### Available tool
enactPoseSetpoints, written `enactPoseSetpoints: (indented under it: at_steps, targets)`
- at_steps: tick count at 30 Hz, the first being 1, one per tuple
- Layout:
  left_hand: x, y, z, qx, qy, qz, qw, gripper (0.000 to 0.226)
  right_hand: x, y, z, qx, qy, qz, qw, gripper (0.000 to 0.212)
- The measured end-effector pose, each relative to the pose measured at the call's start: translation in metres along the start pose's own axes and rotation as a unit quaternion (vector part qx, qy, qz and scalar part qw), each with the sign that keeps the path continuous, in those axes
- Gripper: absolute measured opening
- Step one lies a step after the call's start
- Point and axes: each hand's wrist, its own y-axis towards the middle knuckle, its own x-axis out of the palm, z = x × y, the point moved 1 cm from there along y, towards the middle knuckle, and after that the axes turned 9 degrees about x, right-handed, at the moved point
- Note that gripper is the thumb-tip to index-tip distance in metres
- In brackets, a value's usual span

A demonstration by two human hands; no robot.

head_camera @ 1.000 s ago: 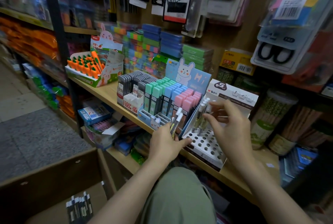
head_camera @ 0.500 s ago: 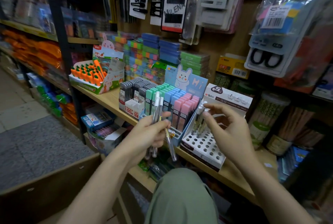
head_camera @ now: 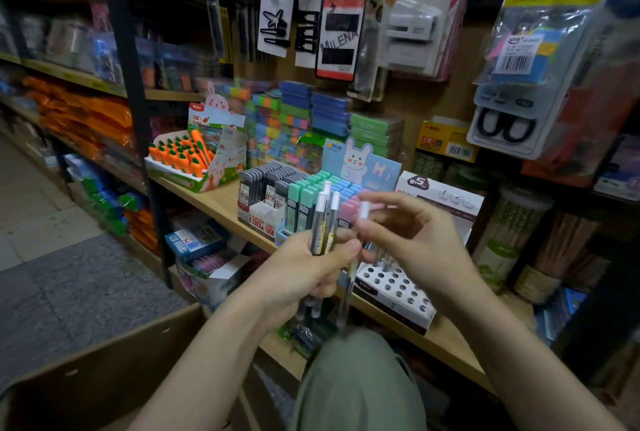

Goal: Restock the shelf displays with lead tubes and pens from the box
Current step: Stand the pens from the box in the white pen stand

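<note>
While the left hand [head_camera: 304, 271] grips spare pens [head_camera: 323, 222], the right hand [head_camera: 412, 236] seemingly pinches one; the rack [head_camera: 391, 286] sits mostly unfilled.

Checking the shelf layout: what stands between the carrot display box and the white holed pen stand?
Head view: the lead tube displays, grey, green, blue and pink, stand between the two.
</note>
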Motion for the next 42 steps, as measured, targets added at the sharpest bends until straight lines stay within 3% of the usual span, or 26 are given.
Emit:
enactPoseSetpoints:
  at_steps: [3, 5, 8, 10, 16, 19, 23, 29, 42]
  targets:
    - [-0.006, 0.007, -0.013, -0.015, 0.08, 0.087, 0.993, 0.014, -0.03, 0.003, -0.005, -0.072, -0.067, 0.134, 0.986, 0.029]
    - [-0.011, 0.009, -0.028, -0.032, 0.171, 0.131, 0.976, 0.019, -0.054, 0.005, -0.003, -0.13, -0.136, 0.231, 0.955, 0.029]
    - [-0.011, 0.01, -0.052, -0.084, 0.191, 0.141, 0.968, 0.023, -0.072, 0.003, 0.017, -0.157, -0.225, 0.296, 0.915, 0.027]
    - [-0.007, 0.012, -0.064, -0.096, 0.198, 0.137, 0.966, 0.011, -0.075, 0.002, 0.034, -0.144, -0.242, 0.29, 0.915, 0.028]
    - [0.002, 0.021, -0.082, -0.033, 0.288, 0.123, 0.949, 0.011, -0.073, 0.011, 0.061, -0.141, -0.279, 0.264, 0.912, 0.027]
    - [0.005, 0.023, -0.085, -0.03, 0.335, 0.139, 0.931, 0.031, -0.075, 0.016, 0.067, -0.127, -0.284, 0.259, 0.914, 0.026]
    - [0.009, 0.026, -0.089, -0.005, 0.388, 0.145, 0.91, 0.037, -0.079, 0.019, 0.067, -0.092, -0.277, 0.28, 0.915, 0.024]
    - [0.012, 0.032, -0.093, -0.031, 0.396, 0.185, 0.899, 0.055, -0.078, 0.032, 0.056, -0.044, -0.342, 0.309, 0.886, 0.019]
    - [0.013, 0.035, -0.09, -0.096, 0.376, 0.188, 0.902, 0.057, -0.064, 0.036, 0.055, 0.016, -0.421, 0.261, 0.869, 0.018]
